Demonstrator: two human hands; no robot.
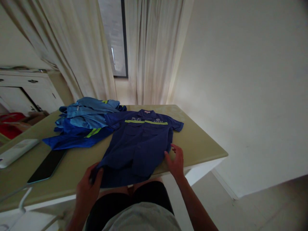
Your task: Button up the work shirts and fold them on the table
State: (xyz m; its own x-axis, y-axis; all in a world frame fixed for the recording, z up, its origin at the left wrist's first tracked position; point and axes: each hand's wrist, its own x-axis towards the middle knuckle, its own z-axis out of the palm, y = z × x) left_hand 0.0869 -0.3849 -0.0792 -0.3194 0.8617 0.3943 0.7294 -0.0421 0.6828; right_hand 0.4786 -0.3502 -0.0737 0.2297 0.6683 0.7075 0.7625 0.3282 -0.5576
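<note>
A navy short-sleeved work shirt (146, 144) lies front side up, collar at the far end, with a yellow-green reflective stripe across its chest. Its hem reaches over the table's near edge. At the hem's left corner, my left hand (89, 184) pinches the fabric between thumb and fingers, and its fingertips are partly hidden. My right hand (176, 161) is at the shirt's lower right edge, thumb and fingers apart, the thumb at the cloth. Left of the shirt is a crumpled heap of light-blue and bright-blue clothes (84, 115), partly touching its sleeve.
The shirt lies on a greenish tabletop (199, 144). On the left are a black phone (47, 166), a white oblong device (18, 152) and a white cable (24, 197). Curtains (154, 57) hang behind the table, and a wall (240, 80) stands to the right.
</note>
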